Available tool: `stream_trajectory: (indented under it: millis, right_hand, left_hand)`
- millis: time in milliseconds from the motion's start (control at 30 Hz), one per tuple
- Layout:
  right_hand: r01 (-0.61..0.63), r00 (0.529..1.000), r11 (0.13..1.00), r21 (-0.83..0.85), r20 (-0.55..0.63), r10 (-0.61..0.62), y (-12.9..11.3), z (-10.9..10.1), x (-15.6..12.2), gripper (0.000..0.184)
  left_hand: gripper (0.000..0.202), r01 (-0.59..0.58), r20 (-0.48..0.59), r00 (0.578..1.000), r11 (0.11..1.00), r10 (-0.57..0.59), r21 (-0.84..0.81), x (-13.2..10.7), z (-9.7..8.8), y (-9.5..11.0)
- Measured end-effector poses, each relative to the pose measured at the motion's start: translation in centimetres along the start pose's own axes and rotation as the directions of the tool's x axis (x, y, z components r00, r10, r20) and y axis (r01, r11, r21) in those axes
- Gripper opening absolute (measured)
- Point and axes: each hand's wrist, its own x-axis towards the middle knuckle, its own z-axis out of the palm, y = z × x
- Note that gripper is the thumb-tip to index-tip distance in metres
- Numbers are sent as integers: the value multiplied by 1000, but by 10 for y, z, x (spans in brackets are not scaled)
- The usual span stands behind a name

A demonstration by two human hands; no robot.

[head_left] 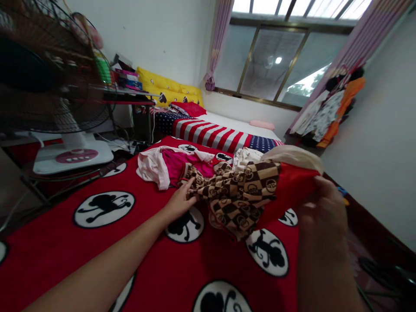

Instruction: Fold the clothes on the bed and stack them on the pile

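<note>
Garment gripped by right hand, touching left hand.

Bunched cloth: brown-and-cream checks with ring logos; crumpled, sagging in loose folds; red cloth joined at right end; cream cloth along its top edge; whole bundle raised, slanting up rightward.
</note>
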Motion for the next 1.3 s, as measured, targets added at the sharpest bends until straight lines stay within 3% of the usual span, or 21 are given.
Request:
stream_trajectory:
  millis: [67, 133, 233, 333, 400, 500, 567, 633, 700, 800, 867, 933, 1000, 1033, 1067, 1100, 1133, 1200, 1300]
  right_hand:
    - [1, 999, 1000, 31, 32, -2, -9, 3, -5, 10]
    - [19, 994, 1000, 12, 108, -20, -15, 8, -11, 12]
    - [2, 990, 999, 45, 143, -8, -16, 11, -14, 9]
    - [31, 992, 1000, -1, 121, -31, 1, 8, -8, 6]
    - [68, 992, 976, -206, 118, -44, 21, 4, -3, 17]
    - [183, 981, 781, -597, 167, -103, 45, 2, -2, 40]
    - [296, 949, 623, -724, 299, -103, 50, 5, -8, 38]
    - [386, 881, 496, -778, 471, 52, 47, 12, -20, 35]
    - [452, 790, 348, -821, 550, 271, 47, 20, -34, 45]
    - [556, 716, 116, -823, 545, 436, 59, 27, -51, 49]
    - [616, 680, 10, -788, 537, 499, 71, 27, -55, 37]
    - [634, 667, -55, -772, 509, 545, 77, 25, -51, 21]
    - [612, 678, -25, -791, 508, 531, 70, 21, -43, 14]
    - [597, 680, 45, -801, 536, 501, 61, 19, -39, 14]
    - [586, 667, 150, -796, 579, 469, 50, 17, -36, 14]
    - [579, 636, 274, -768, 635, 439, 36, 15, -34, 15]
    - [570, 591, 398, -719, 695, 409, 22, 12, -33, 15]
    - [539, 479, 590, -601, 795, 373, -8, 9, -36, 15]
    - [484, 294, 721, -496, 868, 400, -43, 4, -47, 7]
  left_hand:
    - [53, -96, 103, 991, 989, 84, 117, -5, 1, 6]
    - [34, -121, 129, 987, 979, 101, 161, -7, 0, 14]
    - [22, -67, -104, 993, 997, 63, -35, -2, -12, 31]
    - [29, -159, -404, 914, 953, 43, -259, 8, -32, 48]
    - [30, -210, -500, 864, 941, 52, -266, 14, -43, 54]
    - [31, -182, -541, 841, 952, 20, -248, 19, -50, 48]
    - [34, -136, -542, 840, 956, -28, -261, 20, -49, 39]
    - [36, -111, -543, 838, 959, -50, -260, 20, -47, 32]
    - [37, -113, -552, 833, 964, -39, -239, 19, -45, 31]
    - [38, -125, -538, 843, 964, -22, -236, 17, -45, 36]
    - [40, -176, -547, 837, 950, 6, -259, 17, -48, 38]
    - [42, -280, -632, 772, 926, 62, -252, 18, -54, 38]
    - [42, -358, -738, 665, 916, 115, -180, 19, -60, 36]
    - [40, -362, -769, 622, 925, 147, -117, 20, -63, 36]
    - [37, -346, -776, 602, 937, 189, -40, 20, -65, 36]
    - [34, -318, -757, 608, 947, 240, 44, 20, -65, 36]
    - [32, -290, -714, 636, 948, 293, 131, 20, -64, 37]
    - [28, -255, -568, 734, 926, 373, 279, 18, -59, 37]
    - [29, -256, -250, 893, 880, 374, 401, 15, -47, 33]
